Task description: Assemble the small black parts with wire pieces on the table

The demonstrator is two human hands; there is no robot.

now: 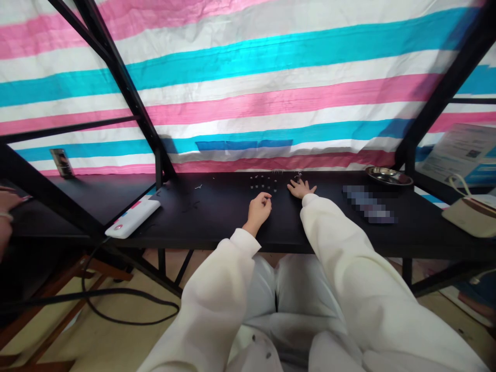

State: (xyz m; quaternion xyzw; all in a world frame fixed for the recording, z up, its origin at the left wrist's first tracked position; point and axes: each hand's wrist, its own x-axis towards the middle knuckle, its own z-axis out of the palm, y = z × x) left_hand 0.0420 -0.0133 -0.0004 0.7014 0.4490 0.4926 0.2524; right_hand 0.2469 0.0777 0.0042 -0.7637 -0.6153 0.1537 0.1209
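My left hand (259, 211) rests over the black table with its fingers curled together; whatever they may hold is hidden. Just beyond it, several tiny light-coloured pieces (262, 186) are laid out in short rows, too small to name. To the right of these rows my right hand (302, 189) lies palm down, its fingers spread on the table top. Close to its fingertips are some small shiny bits (299, 175). Another line of tiny pieces (277, 171) sits along the table's back edge.
A white power strip (134, 217) lies at the left. On the right are a blurred-out object (368, 205), a shiny metal dish (388, 176) and a beige bag (470, 214). Black metal posts (134, 98) frame the table (217, 219). Another person's hand (10, 199) shows far left.
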